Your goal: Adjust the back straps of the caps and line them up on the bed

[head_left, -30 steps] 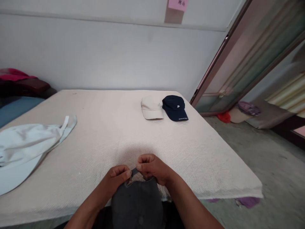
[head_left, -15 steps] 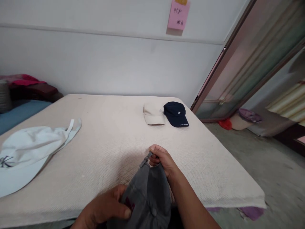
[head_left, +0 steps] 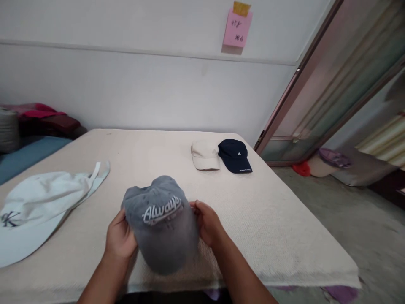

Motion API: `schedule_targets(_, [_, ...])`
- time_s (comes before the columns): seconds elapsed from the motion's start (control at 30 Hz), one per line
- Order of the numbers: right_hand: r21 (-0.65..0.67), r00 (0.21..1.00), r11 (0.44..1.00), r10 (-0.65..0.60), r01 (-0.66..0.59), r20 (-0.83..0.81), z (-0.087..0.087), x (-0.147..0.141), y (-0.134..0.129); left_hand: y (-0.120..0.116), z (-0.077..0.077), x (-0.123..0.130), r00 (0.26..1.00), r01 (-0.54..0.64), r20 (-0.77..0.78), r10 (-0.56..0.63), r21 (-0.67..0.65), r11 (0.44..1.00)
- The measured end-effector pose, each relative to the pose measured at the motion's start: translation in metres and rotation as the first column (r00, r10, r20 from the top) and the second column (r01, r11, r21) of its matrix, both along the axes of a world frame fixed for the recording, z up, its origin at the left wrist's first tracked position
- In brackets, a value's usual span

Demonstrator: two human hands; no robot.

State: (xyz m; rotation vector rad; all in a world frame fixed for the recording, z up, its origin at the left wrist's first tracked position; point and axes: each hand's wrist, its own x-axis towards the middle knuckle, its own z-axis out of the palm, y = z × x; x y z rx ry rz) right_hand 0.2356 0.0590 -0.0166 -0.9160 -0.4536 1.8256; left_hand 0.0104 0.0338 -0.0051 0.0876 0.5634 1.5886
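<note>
A grey baseball cap (head_left: pixel 161 228) with white "Always" lettering is held over the near part of the covered table, its brim pointing down toward me. My left hand (head_left: pixel 120 236) grips its left edge, and my right hand (head_left: pixel 205 221) pinches its right side. Some fingers of both hands are hidden behind the cap. On the left lies a white cap (head_left: pixel 44 202) with a dark K logo and a loose back strap. Farther back, a beige cap (head_left: pixel 205 155) sits beside a navy cap (head_left: pixel 234 155), both with brims toward me.
A cream textured cloth covers the table (head_left: pixel 268 228), which meets a white wall (head_left: pixel 158 93). A pink note (head_left: pixel 237 28) is taped there. Dark red and blue items (head_left: pixel 47 122) lie at the far left. At right are a framed glass door (head_left: pixel 303 105) and bare floor.
The grey cap has been turned from its back strap to its lettered front and raised away from me. Both hands have shifted to its two sides.
</note>
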Motion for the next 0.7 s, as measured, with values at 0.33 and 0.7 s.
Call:
schedule_targets(0.33, [-0.003,0.980,0.989,0.149,-0.151,-0.134,0.008,-0.002,-0.014,0.001,-0.011,0.002,0.996,-0.035,0.078,0.039,-0.051,0.998])
schedule_targets(0.7, [-0.092,0.930,0.963,0.215,-0.253,-0.299,0.002,-0.014,-0.020,-0.019,-0.020,-0.035,0.988,0.048,0.132,-0.079,0.220,0.974])
